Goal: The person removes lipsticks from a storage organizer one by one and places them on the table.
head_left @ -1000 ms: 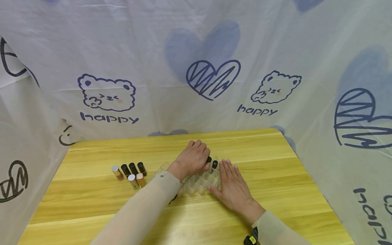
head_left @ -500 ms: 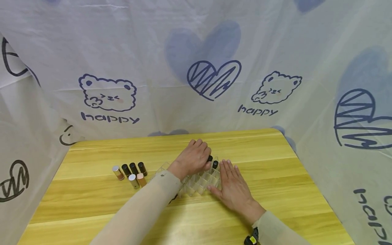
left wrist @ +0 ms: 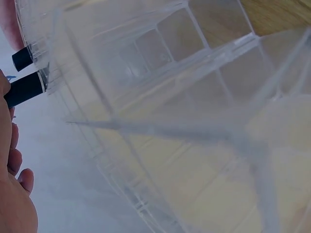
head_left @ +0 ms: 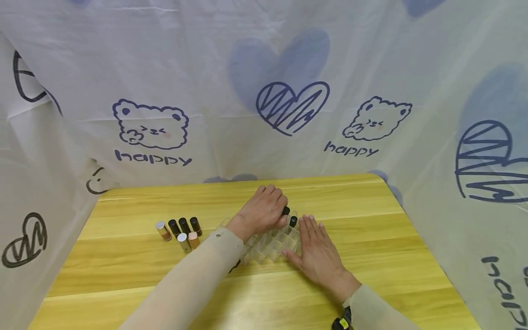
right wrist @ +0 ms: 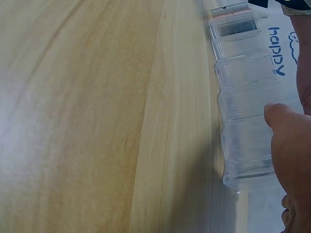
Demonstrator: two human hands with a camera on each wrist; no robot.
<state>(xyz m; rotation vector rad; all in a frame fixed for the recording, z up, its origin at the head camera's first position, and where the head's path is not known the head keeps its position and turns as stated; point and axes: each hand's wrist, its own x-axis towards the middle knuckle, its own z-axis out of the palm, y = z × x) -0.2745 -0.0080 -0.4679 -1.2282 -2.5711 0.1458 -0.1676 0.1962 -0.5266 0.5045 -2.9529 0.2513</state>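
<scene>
A clear plastic lipstick organizer with many small slots stands on the table between my hands. My left hand reaches over its far side and grips a black-capped lipstick at the organizer's edge. Beside it, a second black-capped lipstick stands in a slot. My right hand lies along the organizer's right end with fingers straight, and its thumb rests at the near side. The left forearm hides the organizer's left part in the head view.
To the left on the wooden table stand several lipsticks: black ones, a silver-capped one, another silver-capped one and a peach-coloured one. Behind the table hangs a white printed cloth.
The whole head view has shifted slightly, so everything appears a little further right. Both hands, the organizer and the lipsticks keep nearly the same places relative to each other.
</scene>
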